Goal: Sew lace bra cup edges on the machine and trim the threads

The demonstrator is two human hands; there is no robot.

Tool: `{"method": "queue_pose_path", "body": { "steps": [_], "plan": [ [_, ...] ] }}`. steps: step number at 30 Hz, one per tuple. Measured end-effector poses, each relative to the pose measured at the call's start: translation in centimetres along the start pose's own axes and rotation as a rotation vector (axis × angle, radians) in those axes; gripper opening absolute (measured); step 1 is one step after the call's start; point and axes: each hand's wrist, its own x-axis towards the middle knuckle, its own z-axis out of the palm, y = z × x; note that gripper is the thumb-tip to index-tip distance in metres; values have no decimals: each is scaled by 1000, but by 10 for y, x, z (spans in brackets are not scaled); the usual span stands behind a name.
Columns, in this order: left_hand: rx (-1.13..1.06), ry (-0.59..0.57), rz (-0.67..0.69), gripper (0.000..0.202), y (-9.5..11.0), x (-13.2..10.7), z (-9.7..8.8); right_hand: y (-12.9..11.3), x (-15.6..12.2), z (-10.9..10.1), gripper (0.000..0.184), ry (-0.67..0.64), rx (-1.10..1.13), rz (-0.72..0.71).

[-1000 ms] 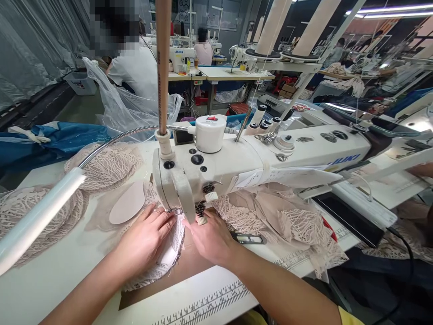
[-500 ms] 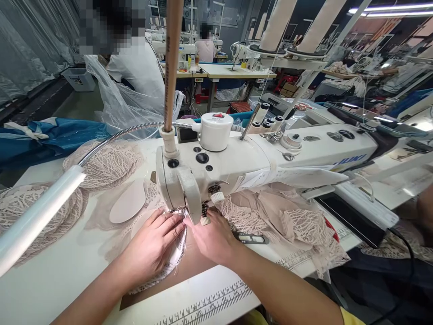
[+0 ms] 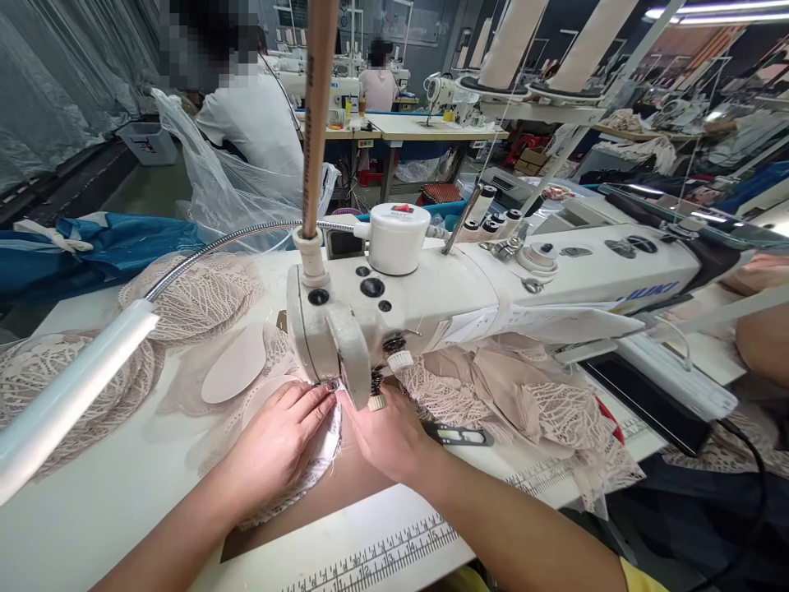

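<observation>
Under the needle area of a white sewing machine (image 3: 336, 329) lies a pale lace-edged fabric piece (image 3: 320, 460), with frayed threads along its curved edge. My left hand (image 3: 280, 436) rests flat on it, fingers stretched toward the presser foot (image 3: 331, 385). Right of the foot, my right hand (image 3: 391, 432) is closed at the fabric's edge, thumb near my left fingertips. The machine head hides some of its fingers. Beneath the piece shows a brown plate (image 3: 351, 485) on the table.
Stacked lace pieces (image 3: 191, 296) and a smooth oval pad (image 3: 234, 366) lie left. A lamp tube (image 3: 74, 403) crosses that side. Crumpled lace fabric (image 3: 523, 390) and a slotted metal gauge (image 3: 462, 434) are right. A printed ruler (image 3: 382, 567) runs along the front; co-workers sit behind.
The view has shifted slightly, moving the scene a little to the right. Both hands stay beside the presser foot, and the fabric piece looks almost unmoved.
</observation>
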Motion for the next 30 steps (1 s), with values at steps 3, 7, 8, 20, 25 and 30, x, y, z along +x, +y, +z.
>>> {"method": "queue_pose_path", "body": {
  "steps": [3, 7, 8, 20, 25, 30],
  "plan": [
    [14, 18, 3, 41, -1, 0, 2, 0, -1, 1, 26, 13, -5, 6],
    [23, 26, 16, 39, -3, 0, 3, 0, 0, -1, 27, -4, -4, -6],
    [23, 27, 21, 39, -3, 0, 3, 0, 0, -2, 27, -11, -3, -8],
    [-76, 1, 6, 29, -10, 7, -6, 3, -3, -11, 34, -120, 115, 35],
    [-56, -34, -20, 27, -11, 9, -9, 3, 0, -11, 35, -116, 110, 22],
    [-39, -3, -52, 25, -13, 9, -10, 3, 3, -10, 41, -113, 109, -8]
  ]
}}
